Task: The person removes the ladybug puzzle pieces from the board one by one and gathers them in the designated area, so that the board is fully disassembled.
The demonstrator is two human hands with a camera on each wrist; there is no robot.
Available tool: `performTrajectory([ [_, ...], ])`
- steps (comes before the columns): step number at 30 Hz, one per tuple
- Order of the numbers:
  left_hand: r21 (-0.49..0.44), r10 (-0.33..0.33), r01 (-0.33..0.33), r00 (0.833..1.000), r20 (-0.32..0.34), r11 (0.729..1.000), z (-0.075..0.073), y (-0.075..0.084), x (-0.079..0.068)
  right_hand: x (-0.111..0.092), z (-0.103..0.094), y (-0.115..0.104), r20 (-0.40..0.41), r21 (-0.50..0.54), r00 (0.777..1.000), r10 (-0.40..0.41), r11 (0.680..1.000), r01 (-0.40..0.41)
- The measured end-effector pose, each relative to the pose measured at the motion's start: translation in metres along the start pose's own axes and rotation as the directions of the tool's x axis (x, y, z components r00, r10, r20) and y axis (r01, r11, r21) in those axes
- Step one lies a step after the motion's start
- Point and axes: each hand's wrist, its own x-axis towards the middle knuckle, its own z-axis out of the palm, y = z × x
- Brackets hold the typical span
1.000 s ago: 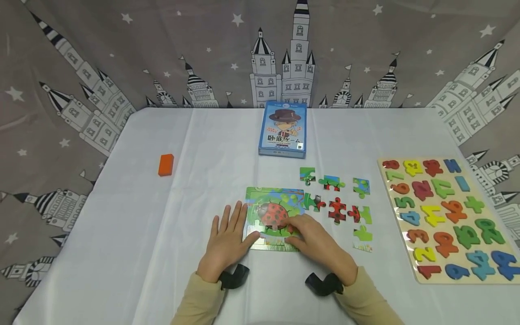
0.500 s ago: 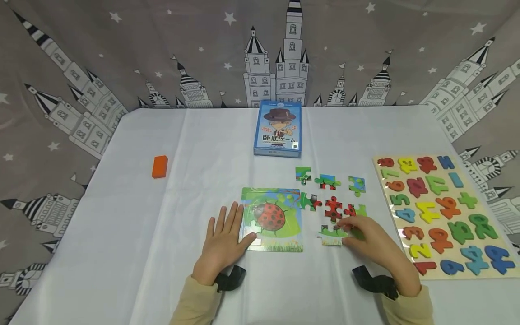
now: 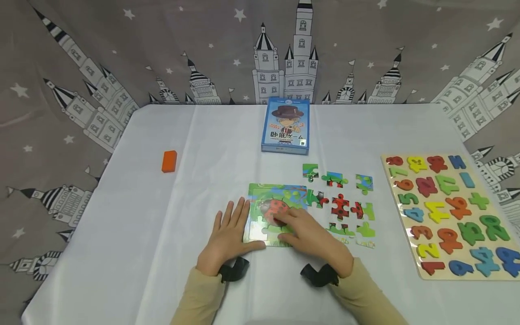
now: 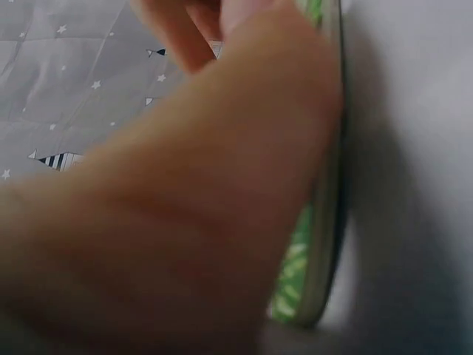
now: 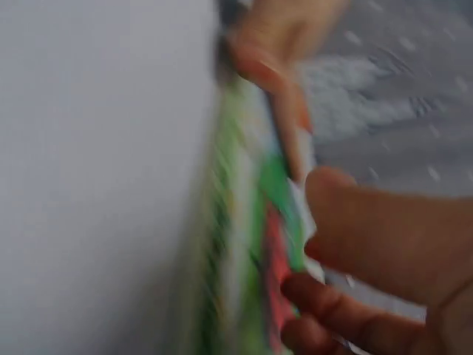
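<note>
A ladybug jigsaw board (image 3: 257, 232) lies flat on the white-covered table in the head view. My left hand (image 3: 227, 239) rests along its left side with fingers spread, the thumb by the lower left corner. Over the board's right half, my right hand (image 3: 308, 234) reaches in from the right, fingertips on or just above the red ladybug (image 3: 271, 206). In the right wrist view, the thumb and bent fingers (image 5: 321, 296) stand apart with no piece visible between them. Loose jigsaw pieces (image 3: 340, 206) lie spread to the right of the board; the right hand partly hides the lowest ones.
A blue game box (image 3: 285, 126) lies behind the board. Far right is a wooden tray (image 3: 400, 216) of coloured numbers and letters. An orange block (image 3: 169, 161) sits at the left. A grey castle-print cloth (image 3: 227, 40) hangs behind the table.
My right hand moved from the board to the loose pieces at right, where a bottom-edge piece now lies, then came back over the board. My left hand stayed beside the board.
</note>
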Motion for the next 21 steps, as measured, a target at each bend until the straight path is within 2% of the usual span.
performTrajectory([
  [3, 0.012, 0.015, -0.015, 1.0, 0.009, 1.0, 0.0, 0.002, 0.002, 0.011, 0.013, -0.007, -0.025, -0.118, 0.999, -0.027, 0.993, 0.024],
  [5, 0.021, 0.018, -0.018, 1.0, 0.007, 1.0, 0.001, 0.004, 0.002, 0.015, 0.019, -0.011, -0.057, -0.152, 0.998, -0.032, 0.988, 0.023],
  [13, 0.044, -0.004, 0.003, 1.0, 0.008, 0.999, 0.001, 0.005, 0.002, 0.019, 0.028, -0.015, -0.151, -0.129, 0.988, -0.025, 0.992, 0.005],
  [21, 0.038, 0.003, -0.003, 1.0, -0.006, 0.999, 0.0, 0.002, 0.0, 0.022, 0.025, -0.011, -0.245, -0.141, 0.97, -0.006, 0.99, -0.03],
])
